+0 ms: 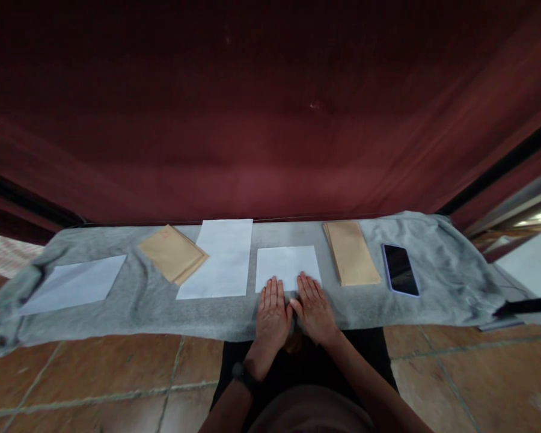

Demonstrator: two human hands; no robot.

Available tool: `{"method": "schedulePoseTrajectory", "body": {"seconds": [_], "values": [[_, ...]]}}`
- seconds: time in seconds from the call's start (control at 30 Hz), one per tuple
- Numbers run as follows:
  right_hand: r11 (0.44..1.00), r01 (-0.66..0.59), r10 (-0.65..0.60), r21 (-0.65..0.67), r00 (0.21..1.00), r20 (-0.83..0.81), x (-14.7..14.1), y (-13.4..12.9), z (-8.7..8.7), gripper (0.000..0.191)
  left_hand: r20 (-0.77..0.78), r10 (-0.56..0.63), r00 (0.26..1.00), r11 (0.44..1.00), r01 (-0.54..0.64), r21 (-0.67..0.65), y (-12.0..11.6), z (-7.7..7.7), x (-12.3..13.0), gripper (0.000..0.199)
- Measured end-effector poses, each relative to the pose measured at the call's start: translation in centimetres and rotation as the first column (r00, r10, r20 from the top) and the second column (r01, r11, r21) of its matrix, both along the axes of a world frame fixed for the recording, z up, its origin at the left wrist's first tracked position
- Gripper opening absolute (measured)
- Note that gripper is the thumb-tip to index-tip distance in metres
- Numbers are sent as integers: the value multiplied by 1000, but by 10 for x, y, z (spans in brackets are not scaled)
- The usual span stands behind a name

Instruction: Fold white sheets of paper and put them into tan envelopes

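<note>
Both palms face down at the near edge of a small white sheet [287,263], which lies on a grey cloth [153,313]. My left hand [272,316] has its fingers stretched out over the sheet's lower left part and holds nothing. Beside it, my right hand [314,308] lies flat with fingers extended over the lower right part. The thumbs are close together. Left of the small sheet is a larger white sheet [223,261]. Brown envelopes [352,255] form a stack to the right of the small sheet.
More brown envelopes [174,252] overlap the large sheet's left edge. Another white sheet [74,284] lies at the far left. A phone [400,270] with a purple edge rests at the right. Behind the cloth rises a dark red panel [252,132]; tiled floor [117,373] is below.
</note>
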State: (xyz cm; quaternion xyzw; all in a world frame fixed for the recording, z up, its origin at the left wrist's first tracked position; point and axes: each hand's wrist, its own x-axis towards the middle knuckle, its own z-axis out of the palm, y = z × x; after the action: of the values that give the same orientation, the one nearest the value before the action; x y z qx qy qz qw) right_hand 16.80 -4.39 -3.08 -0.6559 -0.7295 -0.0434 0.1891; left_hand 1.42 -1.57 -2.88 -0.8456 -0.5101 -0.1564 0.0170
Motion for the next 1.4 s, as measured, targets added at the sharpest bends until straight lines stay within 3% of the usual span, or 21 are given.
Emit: {"method": "schedulePoseTrajectory", "body": {"seconds": [0.43, 1.03, 1.2, 1.3, 1.4], "values": [[989, 141, -142, 55, 989, 28, 20, -17, -10, 68, 35, 113, 993, 993, -114, 26, -7, 4, -20, 70], [979, 197, -199, 62, 979, 35, 34, -28, -18, 70, 66, 257, 964, 966, -259, 17, -4, 8, -28, 67], [976, 212, -214, 46, 977, 20, 33, -30, -17, 69, 74, 222, 972, 975, -224, 11, -4, 10, -28, 62], [972, 233, -233, 26, 973, 2, 31, -26, -12, 66, 74, 130, 989, 992, -130, -5, -1, 12, -19, 57], [984, 175, -175, -18, 984, -30, 26, -14, -2, 62, 59, 17, 998, 1000, -15, -26, 9, 13, -3, 58]]}}
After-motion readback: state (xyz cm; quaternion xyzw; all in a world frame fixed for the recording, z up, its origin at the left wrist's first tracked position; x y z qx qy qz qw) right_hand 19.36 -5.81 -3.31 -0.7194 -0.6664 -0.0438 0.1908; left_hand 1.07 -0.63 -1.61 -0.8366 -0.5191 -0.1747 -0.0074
